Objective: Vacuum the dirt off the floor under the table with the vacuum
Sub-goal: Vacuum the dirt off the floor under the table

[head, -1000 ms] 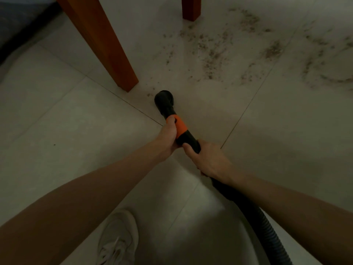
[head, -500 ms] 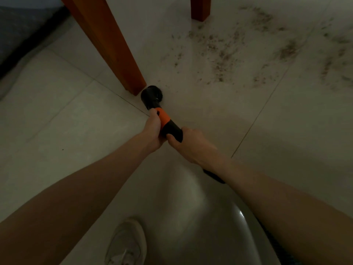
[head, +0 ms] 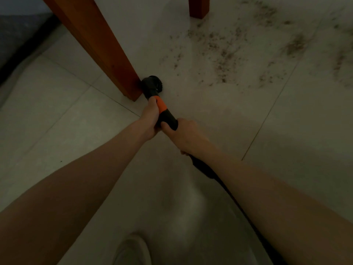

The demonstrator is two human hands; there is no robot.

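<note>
A black vacuum nozzle (head: 151,85) with an orange band (head: 161,106) rests on the pale tiled floor (head: 66,121), right beside the foot of a wooden table leg (head: 107,46). My left hand (head: 150,119) grips the tube at the orange band. Just behind it, my right hand (head: 183,133) grips the black tube, and the hose (head: 206,170) runs back under my right forearm. Brown dirt (head: 223,54) lies scattered on the floor to the right of and beyond the nozzle.
A second wooden table leg (head: 198,6) stands at the top, beyond the dirt. More dirt patches (head: 296,44) spread toward the right edge. A dark strip (head: 17,39) runs along the upper left. My pale shoe (head: 131,249) shows at the bottom.
The nozzle has moved left and away from me, from open floor to the foot of the near table leg. Both hands kept their grip on the tube.
</note>
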